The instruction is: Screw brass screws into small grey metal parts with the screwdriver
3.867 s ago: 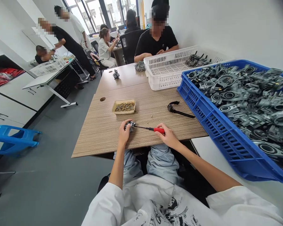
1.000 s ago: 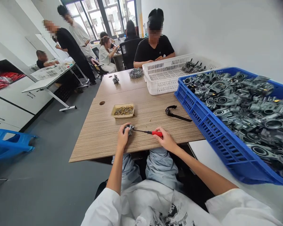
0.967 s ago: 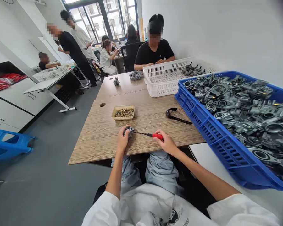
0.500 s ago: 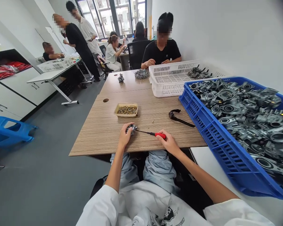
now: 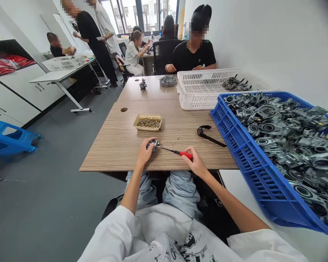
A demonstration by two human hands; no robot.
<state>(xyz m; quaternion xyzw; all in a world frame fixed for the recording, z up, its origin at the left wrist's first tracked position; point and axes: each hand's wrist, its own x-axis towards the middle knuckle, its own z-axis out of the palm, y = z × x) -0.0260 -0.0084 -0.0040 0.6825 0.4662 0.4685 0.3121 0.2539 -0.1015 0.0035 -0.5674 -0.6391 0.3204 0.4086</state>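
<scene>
My left hand (image 5: 145, 153) is closed around a small grey metal casting (image 5: 153, 143) resting near the front of the wooden table (image 5: 106, 145). My right hand (image 5: 194, 162) grips the red handle of a screwdriver (image 5: 186, 155), whose thin dark shaft points left with its tip at the casting. Fingers partly cover the casting, so where exactly the tip meets it I cannot tell. Just beyond the hands stands a cream tray (image 5: 136, 126) of small brass-coloured parts. Two small brass pieces (image 5: 178, 137) lie loose on the tabletop, and a black wristwatch (image 5: 203, 134) rests further right.
To the right, a blue crate (image 5: 251, 185) is heaped with metal castings. Behind it stands a white basket (image 5: 192, 103) with a few castings. A metal part (image 5: 143, 84) and a pile of small grey pieces (image 5: 168, 80) sit at the far end, where a person (image 5: 195, 56) sits.
The head view has shifted slightly. Both hands keep hold of the casting and screwdriver in nearly the same place, and the screwdriver still points at the casting.
</scene>
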